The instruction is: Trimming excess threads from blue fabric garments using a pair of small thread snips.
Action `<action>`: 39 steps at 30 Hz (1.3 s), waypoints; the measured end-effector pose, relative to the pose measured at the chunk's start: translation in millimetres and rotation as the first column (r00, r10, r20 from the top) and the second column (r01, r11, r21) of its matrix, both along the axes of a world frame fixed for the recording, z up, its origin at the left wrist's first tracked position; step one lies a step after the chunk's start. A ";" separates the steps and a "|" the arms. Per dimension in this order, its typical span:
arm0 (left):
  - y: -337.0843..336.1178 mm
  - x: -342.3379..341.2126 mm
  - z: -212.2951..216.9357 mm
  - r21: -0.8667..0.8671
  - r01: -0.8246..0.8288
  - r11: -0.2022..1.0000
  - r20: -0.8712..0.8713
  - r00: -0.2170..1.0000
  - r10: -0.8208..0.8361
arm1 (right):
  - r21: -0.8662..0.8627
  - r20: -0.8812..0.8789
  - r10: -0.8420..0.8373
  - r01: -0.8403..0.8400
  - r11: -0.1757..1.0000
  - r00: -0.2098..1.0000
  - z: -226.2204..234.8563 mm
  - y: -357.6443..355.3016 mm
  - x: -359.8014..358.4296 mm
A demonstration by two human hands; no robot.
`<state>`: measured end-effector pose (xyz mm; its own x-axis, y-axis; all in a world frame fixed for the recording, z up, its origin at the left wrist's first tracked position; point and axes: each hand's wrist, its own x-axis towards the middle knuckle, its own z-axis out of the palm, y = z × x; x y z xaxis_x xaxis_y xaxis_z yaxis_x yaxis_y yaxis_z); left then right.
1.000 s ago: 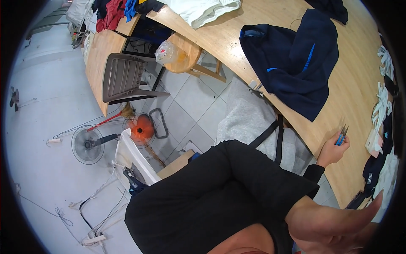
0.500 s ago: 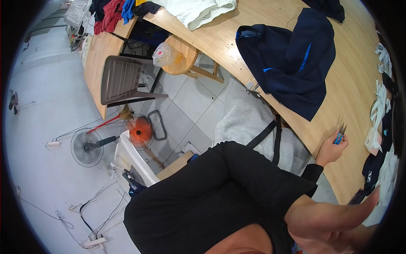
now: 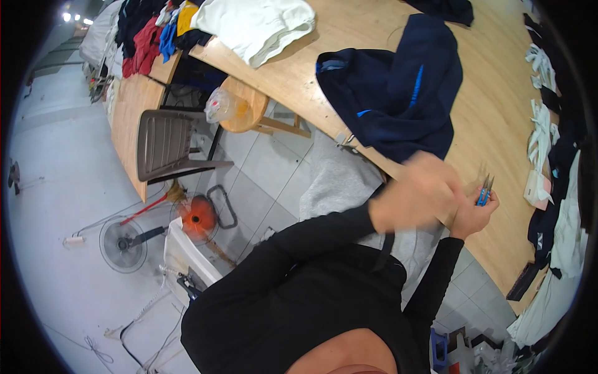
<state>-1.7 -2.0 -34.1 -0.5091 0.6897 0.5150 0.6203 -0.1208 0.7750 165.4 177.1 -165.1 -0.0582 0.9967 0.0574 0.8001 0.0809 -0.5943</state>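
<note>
Snips [image 3: 485, 191]: light, stiff, I reckon; hold the handles [image 3: 483, 198]
My right hand [image 3: 470, 218]: gripping them
My left hand [image 3: 416, 192]: blurred, can't tell

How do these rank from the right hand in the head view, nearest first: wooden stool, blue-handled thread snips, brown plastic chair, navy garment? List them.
1. Blue-handled thread snips: held in the right hand.
2. Navy garment: on the wooden table, up and left of the hand.
3. Wooden stool: beyond the table's edge, farther left.
4. Brown plastic chair: leftmost of the four.
</note>
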 end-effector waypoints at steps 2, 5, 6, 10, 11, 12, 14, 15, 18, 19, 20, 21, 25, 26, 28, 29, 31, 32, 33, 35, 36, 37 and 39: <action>-11.6 -29.6 -12.4 -0.189 -0.211 0.959 0.565 0.775 0.282 | 0.176 -0.019 0.057 -0.053 0.983 0.998 4.0 5.7 13.2; -54.1 -111.7 -57.8 -0.126 -0.643 0.755 0.127 0.744 0.656 | 0.200 -0.051 0.041 -0.030 0.979 0.998 8.2 8.3 11.8; -76.9 -146.1 -84.6 -0.152 -0.710 0.687 0.231 0.650 0.724 | 0.237 -0.050 0.068 -0.054 0.970 0.996 6.6 6.6 4.7; -104.4 -218.1 -118.4 -0.242 -0.831 0.500 -0.221 0.549 0.806 | 0.303 -0.014 0.168 -0.155 0.940 0.986 -2.7 10.8 0.4; -102.8 -226.1 -121.6 -0.253 -0.794 0.552 -0.135 0.594 0.793 | 0.318 -0.032 0.190 -0.171 0.933 0.981 -1.5 9.3 -1.9; -104.8 -231.3 -123.9 -0.327 -0.748 0.578 -0.027 0.619 0.785 | 0.332 -0.028 0.186 -0.166 0.929 0.982 -0.2 7.3 -3.1; -90.1 -218.5 -121.3 -0.404 -0.700 0.589 0.053 0.625 0.779 | 0.379 0.112 0.190 -0.219 0.899 0.975 -1.3 10.4 3.1; -82.6 -203.7 -118.6 -0.290 -0.721 0.629 0.072 0.640 0.765 | 0.334 0.188 0.163 -0.219 0.917 0.969 0.1 11.2 8.0; -63.8 -136.8 -73.6 -0.195 -0.612 0.767 0.352 0.686 0.637 | 0.437 0.257 0.098 -0.206 0.875 0.961 15.0 -8.0 12.3; -65.9 -113.2 -58.5 -0.183 -0.547 0.817 0.483 0.674 0.559 | 0.405 0.212 0.219 -0.289 0.867 0.952 19.1 -14.7 14.2; -72.6 -93.7 -55.9 -0.144 -0.448 0.882 0.625 0.650 0.432 | 0.267 0.005 0.385 -0.372 0.889 0.923 31.8 -30.3 6.7; -66.7 -68.1 -41.6 -0.129 -0.376 0.918 0.688 0.632 0.356 | 0.144 -0.219 0.491 -0.469 0.871 0.844 49.5 -49.6 -3.7; -62.2 -3.5 -31.3 -0.085 0.017 0.996 0.824 0.564 0.060 | -0.098 -0.771 0.425 -0.747 0.658 0.475 81.1 -100.9 -54.9; -61.9 4.0 -32.1 -0.004 0.048 0.999 0.861 0.508 -0.021 | -0.110 -0.777 0.422 -0.760 0.640 0.467 81.5 -104.9 -64.9; -63.4 8.3 -21.2 0.080 0.049 0.996 0.899 0.428 -0.093 | -0.117 -0.832 0.364 -0.774 0.623 0.418 50.9 -102.5 -68.4; -66.1 4.1 -17.3 0.079 0.037 0.996 0.889 0.450 -0.087 | -0.105 -0.826 0.369 -0.760 0.641 0.426 58.4 -97.6 -70.4; -75.2 -11.7 -13.3 0.020 -0.004 1.000 0.865 0.501 -0.015 | -0.256 -0.844 0.241 -0.756 0.603 0.478 78.2 -87.7 -73.6; -75.3 -23.8 -11.8 -0.056 0.020 0.998 0.842 0.538 0.036 | -0.251 -0.843 0.242 -0.748 0.615 0.481 96.2 -80.4 -73.4; -80.5 -35.6 -7.7 -0.127 0.142 0.982 0.819 0.574 0.022 | -0.081 -0.753 0.395 -0.671 0.737 0.525 116.6 -72.7 -70.1; -84.5 -52.7 -2.2 -0.203 0.259 0.944 0.792 0.610 0.003 | 0.164 -0.628 0.497 -0.523 0.836 0.599 140.7 -61.1 -68.1; -84.5 -59.6 -2.1 -0.261 0.467 0.845 0.764 0.635 -0.115 | 0.230 -0.569 0.547 -0.519 0.823 0.614 144.7 -54.6 -66.0; -82.5 -62.3 -1.2 -0.322 0.643 0.694 0.743 0.626 -0.235 | 0.273 -0.512 0.606 -0.553 0.787 0.609 144.0 -46.4 -64.8; -71.1 -52.7 -4.3 -0.182 0.665 0.725 0.809 0.520 -0.274 | 0.298 -0.458 0.657 -0.592 0.748 0.599 134.4 -43.7 -65.4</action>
<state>-54.4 -73.2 -38.4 -0.0826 0.9648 -0.2497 -0.1734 0.2328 0.9569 99.9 133.4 -30.7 -0.5944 0.7130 0.3719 0.1116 0.5312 -0.8399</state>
